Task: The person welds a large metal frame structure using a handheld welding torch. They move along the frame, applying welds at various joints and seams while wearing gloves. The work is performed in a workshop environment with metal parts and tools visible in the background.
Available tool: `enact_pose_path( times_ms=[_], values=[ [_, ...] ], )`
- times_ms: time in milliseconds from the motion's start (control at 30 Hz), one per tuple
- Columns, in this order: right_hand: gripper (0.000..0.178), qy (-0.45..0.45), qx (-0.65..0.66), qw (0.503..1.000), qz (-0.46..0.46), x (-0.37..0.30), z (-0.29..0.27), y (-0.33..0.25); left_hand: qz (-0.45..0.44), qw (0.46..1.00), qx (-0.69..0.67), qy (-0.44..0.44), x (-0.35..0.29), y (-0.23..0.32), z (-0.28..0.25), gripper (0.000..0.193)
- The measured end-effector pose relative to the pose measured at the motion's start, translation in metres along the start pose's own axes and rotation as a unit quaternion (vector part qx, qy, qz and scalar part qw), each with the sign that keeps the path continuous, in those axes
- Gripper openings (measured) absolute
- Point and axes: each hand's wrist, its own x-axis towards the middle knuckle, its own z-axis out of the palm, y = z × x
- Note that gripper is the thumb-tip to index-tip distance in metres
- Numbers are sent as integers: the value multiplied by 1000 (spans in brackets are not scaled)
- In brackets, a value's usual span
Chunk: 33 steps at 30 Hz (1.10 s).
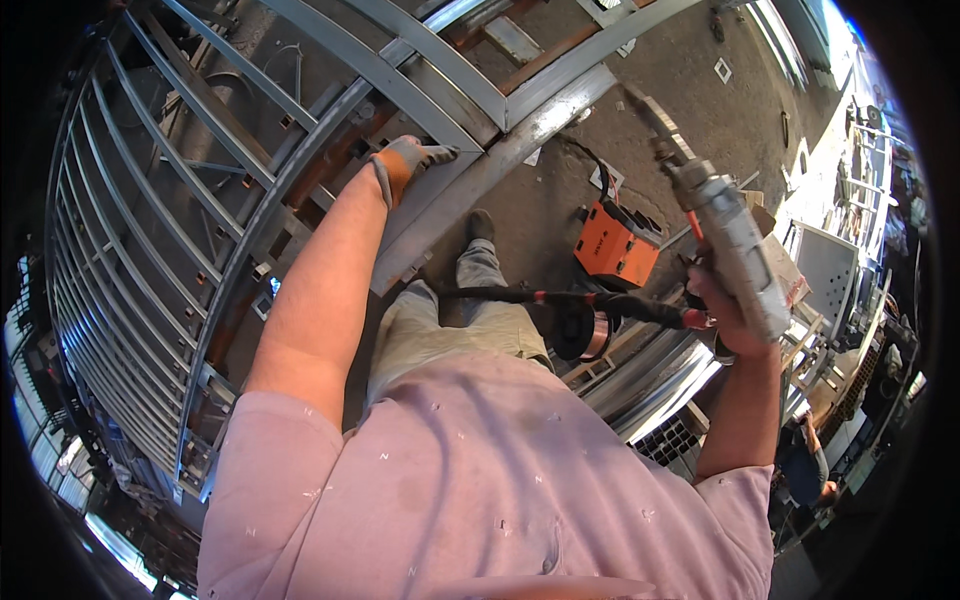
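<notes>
Hands, two, well apart: at 11 o'clock the gloved left hand (408, 165) rests on a steel beam (545, 127), its underside hidden, so whether it grips cannot be told; at 3 o'clock the right hand (728, 310) wraps around a grey torch-like tool (735, 240), tip toward 1 o'clock. Step in hand, by judgement: steadying the beam, tool held off. Moving the tool next calls for a firm hold and slack cable (640, 305). Counted, left to right: one many-barred frame (285, 180) at 10 o'clock, its bars too crowded to number; one beam at 12; one black cable; one copper-coloured spool (598, 335); one orange case (615, 248) at 2; one tool; one other person (806, 465) at 4.
</notes>
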Motion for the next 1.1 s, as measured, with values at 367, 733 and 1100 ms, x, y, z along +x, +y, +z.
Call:
enact_pose_path(
  times_ms=[367, 733, 1100],
  values=[
    [42, -126, -267, 945, -144, 36, 103, 17, 66, 980, 142, 125, -62, 44, 21, 60],
    [52, -163, -343, 919, -104, 48, 146, 18, 470, 779, 302, 284, -215, -52, 84, 49],
    [54, -153, -344, 919, -115, 58, 158, 11, 456, 784, 331, 262, -226, -95, 95, 47]
  ],
)
